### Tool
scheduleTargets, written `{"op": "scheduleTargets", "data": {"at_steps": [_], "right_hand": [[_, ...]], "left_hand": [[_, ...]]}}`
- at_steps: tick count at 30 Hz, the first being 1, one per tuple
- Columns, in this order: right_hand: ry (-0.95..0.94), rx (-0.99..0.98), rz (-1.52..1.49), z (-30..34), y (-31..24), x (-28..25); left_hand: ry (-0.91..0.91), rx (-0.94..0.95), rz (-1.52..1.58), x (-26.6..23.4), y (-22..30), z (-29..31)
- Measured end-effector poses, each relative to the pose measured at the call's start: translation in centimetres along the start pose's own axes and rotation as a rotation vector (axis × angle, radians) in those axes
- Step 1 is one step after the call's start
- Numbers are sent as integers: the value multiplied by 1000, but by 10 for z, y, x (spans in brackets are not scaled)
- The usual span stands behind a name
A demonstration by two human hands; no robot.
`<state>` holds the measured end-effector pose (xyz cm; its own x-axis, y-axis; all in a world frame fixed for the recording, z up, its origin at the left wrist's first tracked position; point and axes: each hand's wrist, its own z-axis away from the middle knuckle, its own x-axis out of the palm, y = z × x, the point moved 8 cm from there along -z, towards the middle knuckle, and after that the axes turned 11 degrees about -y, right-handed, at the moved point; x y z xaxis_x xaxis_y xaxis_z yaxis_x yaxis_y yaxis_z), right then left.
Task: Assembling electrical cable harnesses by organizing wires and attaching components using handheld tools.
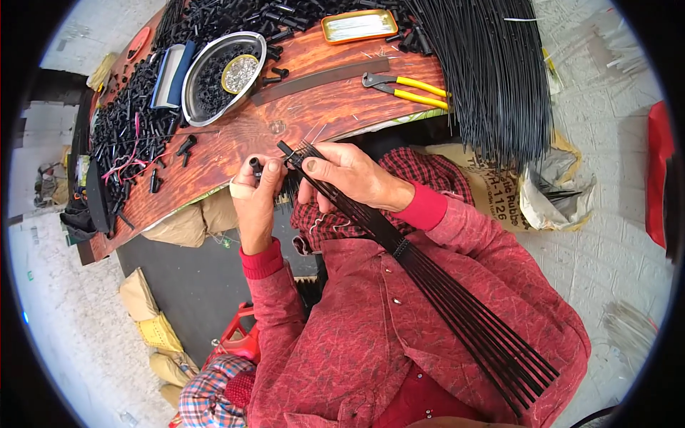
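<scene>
In front of my chest, just past the table edge, both hands work close together. My right hand is closed round the upper end of a bundle of black umbrella ribs, thumb on top. The bundle slants down across my red jacket, its rods fanning apart toward the lower right. A dark band of joints crosses it midway. My left hand grips a short black plastic tube, its open end facing up between thumb and fingers. Thin wires stick up near the bundle's upper end, beside the left fingertips.
On the wooden table are yellow-handled pliers, a flat dark bar, a yellow tin of thin pins and a metal bowl of small black parts. Black tubular parts heap at left; long black rods overhang the right.
</scene>
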<state>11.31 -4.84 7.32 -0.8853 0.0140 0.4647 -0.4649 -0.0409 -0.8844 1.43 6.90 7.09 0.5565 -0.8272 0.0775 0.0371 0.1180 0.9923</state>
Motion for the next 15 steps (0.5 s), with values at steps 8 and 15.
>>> {"op": "scheduleTargets", "data": {"at_steps": [8,15], "right_hand": [[-26,-23,28,0,-2,0],[-18,-5,4,1,2,-4]], "left_hand": [[10,247,-294,10,28,2],[100,374,-556,19,41,5]]}}
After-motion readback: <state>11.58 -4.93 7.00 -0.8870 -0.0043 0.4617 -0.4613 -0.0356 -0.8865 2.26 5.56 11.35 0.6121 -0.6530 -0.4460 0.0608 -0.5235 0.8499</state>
